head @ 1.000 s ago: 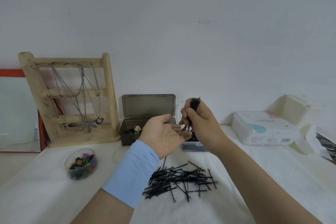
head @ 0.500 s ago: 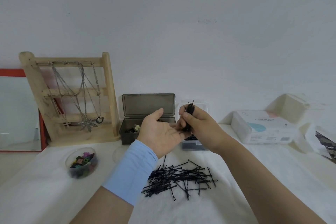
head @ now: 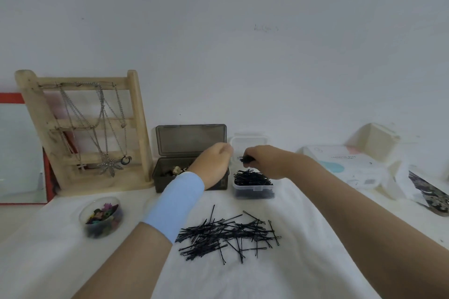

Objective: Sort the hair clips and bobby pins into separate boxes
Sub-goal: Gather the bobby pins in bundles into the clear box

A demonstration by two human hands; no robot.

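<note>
The right hand [head: 267,161] pinches a bundle of bobby pins [head: 246,159] just above the pin-filled clear box [head: 254,188] near the table's [head: 303,262] back edge. The left hand [head: 213,167], fingers loosely curled, hovers before the dark box [head: 165,177]. Loose pins [head: 228,233] lie mid-table.

Two hands: left hand [head: 213,165], right hand [head: 266,161]. Two open plastic boxes, 12 o'clock: smoky grey box [head: 192,139], clear box [head: 254,192]. One round clear tub of coloured clips [head: 97,234], 9 o'clock. Heap of black metal bobby pins [head: 226,233], 6 o'clock: too many to count.
</note>
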